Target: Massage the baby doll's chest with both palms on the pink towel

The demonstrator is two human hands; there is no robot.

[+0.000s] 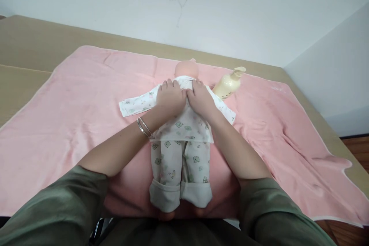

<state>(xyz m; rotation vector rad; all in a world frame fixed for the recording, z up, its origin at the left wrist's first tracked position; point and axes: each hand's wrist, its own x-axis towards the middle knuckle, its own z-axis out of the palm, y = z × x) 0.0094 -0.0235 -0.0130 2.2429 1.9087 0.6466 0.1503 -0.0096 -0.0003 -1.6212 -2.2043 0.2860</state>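
Observation:
A baby doll (186, 68) lies stretched out, its head toward the wall and no facial features showing. It wears a white printed top (184, 125) and matching trousers (170, 161) with turned-up cuffs; the feet show only a little. My left hand (171, 95) rests flat on the left upper part of the top, fingers pointing toward the doll's head. Beside it, my right hand (201, 98) lies flat on the right upper part, the two thumbs close together. Neither hand grips anything. The doll's sleeves spread out to both sides.
Under the doll, a pink blanket (95, 84) with some wrinkles covers much of the wooden table (34, 38). A cream pump bottle (229, 84) lies tilted near the doll's right-hand sleeve. A white wall (129, 7) stands behind the table.

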